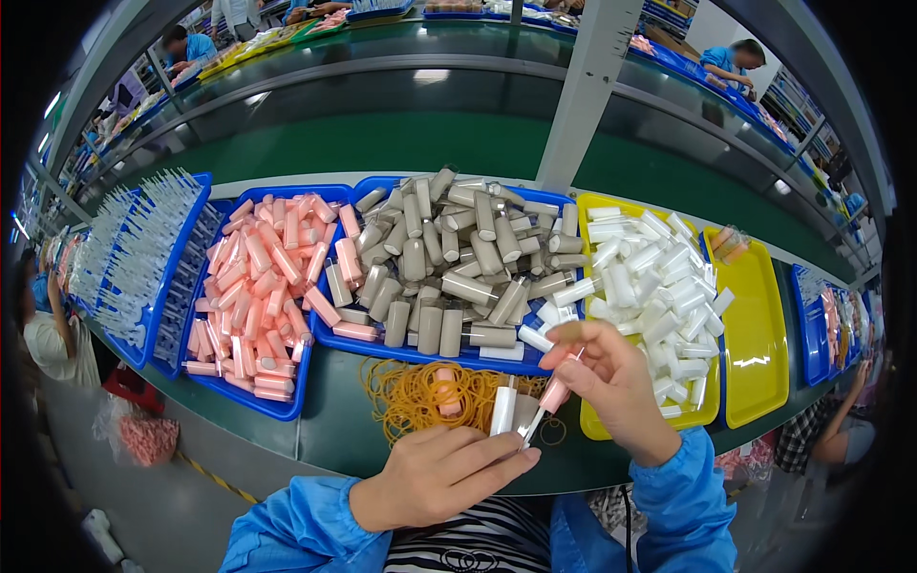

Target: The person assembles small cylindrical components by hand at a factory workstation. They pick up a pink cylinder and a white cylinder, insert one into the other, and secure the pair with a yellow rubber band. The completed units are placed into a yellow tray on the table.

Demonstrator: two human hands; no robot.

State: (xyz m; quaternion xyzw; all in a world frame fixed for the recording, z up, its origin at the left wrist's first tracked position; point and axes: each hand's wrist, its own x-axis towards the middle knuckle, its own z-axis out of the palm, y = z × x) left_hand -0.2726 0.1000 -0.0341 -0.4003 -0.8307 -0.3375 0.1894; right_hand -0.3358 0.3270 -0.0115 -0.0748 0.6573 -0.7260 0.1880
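Observation:
My right hand (611, 377) pinches a small pink cylinder (553, 394), tilted, with a slim whitish stem (534, 423) running down from it to my left hand. The fingers of my left hand (447, 473) are closed around the lower end of that stem. Just beyond those fingertips stand a white cylinder with a clear end (503, 411) and a grey one (525, 411); whether the left hand also grips these is hidden. A heap of orange-yellow rubber bands (396, 409) lies beyond my left hand, with a pink cylinder (446, 392) on it.
Blue trays hold pink cylinders (272, 258) and grey cylinders (482, 215). White cylinders (659, 277) fill a yellow tray, beside another yellow tray (755, 363). Clear thin pieces (134, 253) stand in trays at the left. A grey post (587, 95) rises behind. Co-workers sit farther off.

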